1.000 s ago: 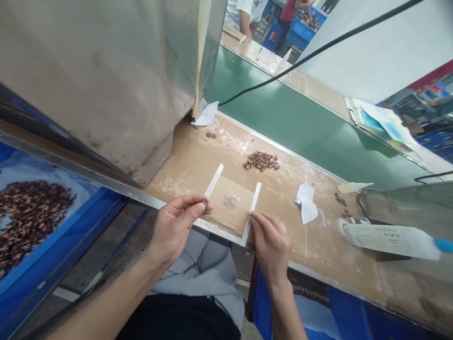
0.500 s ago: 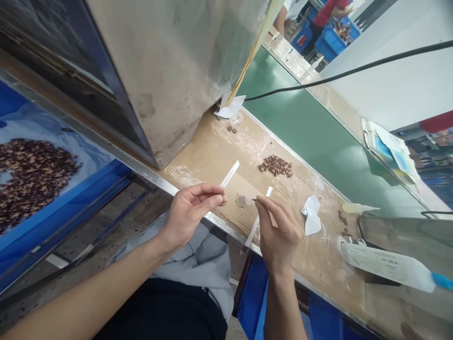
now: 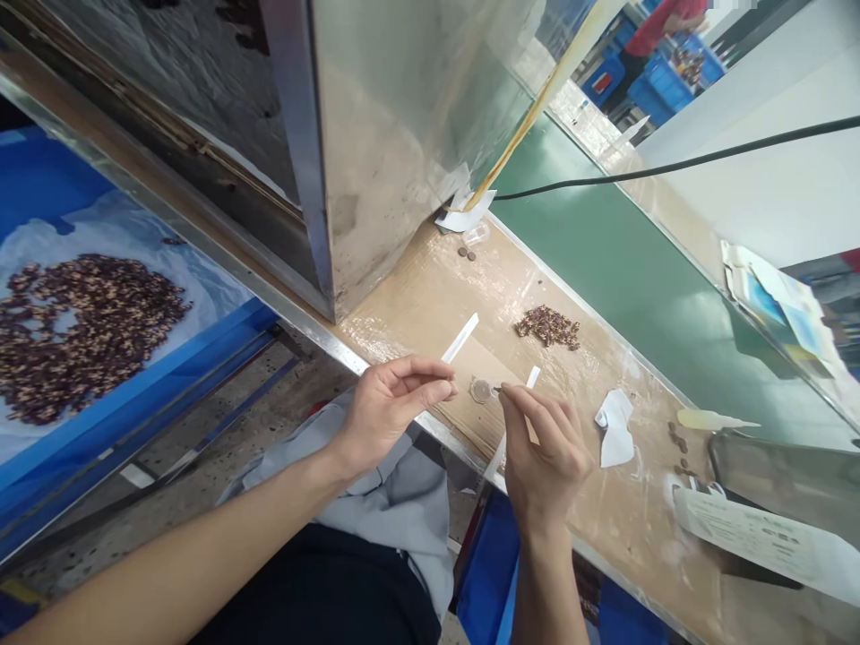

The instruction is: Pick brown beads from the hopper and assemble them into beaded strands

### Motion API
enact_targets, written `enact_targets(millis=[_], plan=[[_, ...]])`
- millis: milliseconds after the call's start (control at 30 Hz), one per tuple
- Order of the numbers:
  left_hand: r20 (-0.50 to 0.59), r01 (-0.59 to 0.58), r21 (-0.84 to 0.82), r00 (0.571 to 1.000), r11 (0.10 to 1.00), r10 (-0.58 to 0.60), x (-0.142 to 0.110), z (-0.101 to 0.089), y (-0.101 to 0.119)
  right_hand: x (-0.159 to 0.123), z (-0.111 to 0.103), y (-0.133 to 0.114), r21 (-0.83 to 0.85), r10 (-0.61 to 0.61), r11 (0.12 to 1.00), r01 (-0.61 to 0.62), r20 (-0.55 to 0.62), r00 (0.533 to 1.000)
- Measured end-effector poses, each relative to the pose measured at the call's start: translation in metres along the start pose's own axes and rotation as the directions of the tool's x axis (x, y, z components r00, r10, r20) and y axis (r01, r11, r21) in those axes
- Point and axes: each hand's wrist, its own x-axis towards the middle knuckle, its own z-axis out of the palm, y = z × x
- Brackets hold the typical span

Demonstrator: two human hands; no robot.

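My left hand [image 3: 396, 408] is closed in a pinch at the table's front edge; whatever its fingertips hold, if anything, I cannot make out. My right hand [image 3: 547, 448] pinches a small dark piece [image 3: 497, 389] between thumb and forefinger, just right of a small clear round cup [image 3: 482, 390]. The cup sits on a flat cardboard piece [image 3: 493, 363] between the two hands. One white strip [image 3: 462, 337] lies beyond my left fingertips. Another white strip [image 3: 495, 459] runs beneath my right fingers. Behind the cup is a pile of small brown-and-tan pieces [image 3: 547, 327].
A large box-like metal housing [image 3: 376, 161] stands at the left. Right of my hand lie crumpled white paper [image 3: 614, 428], a pale-tipped tube [image 3: 716, 419] and a white bottle [image 3: 766, 533]. A blue crate [image 3: 235, 322] holds many more pieces. Behind runs a green belt [image 3: 591, 242].
The view has shifted, so the table and hands appear farther right and slightly lower. Both hands keep nearly the same pinched poses around the clear cup.
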Motion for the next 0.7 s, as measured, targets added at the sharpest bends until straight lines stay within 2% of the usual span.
enact_targets(millis=[300,700], plan=[[0.018,0.01,0.004,1.0,1.0,-0.01,0.0,-0.0011,0.0013,0.0016,0.0006,-0.0006,-0.064,-0.052,0.997,0.05,-0.026,0.998],[0.04,0.003,-0.006,0.999,1.0,-0.003,0.0001,-0.0018,-0.0011,-0.0007,-0.0029,-0.0034,-0.037,-0.021,0.999,0.018,-0.087,0.996]])
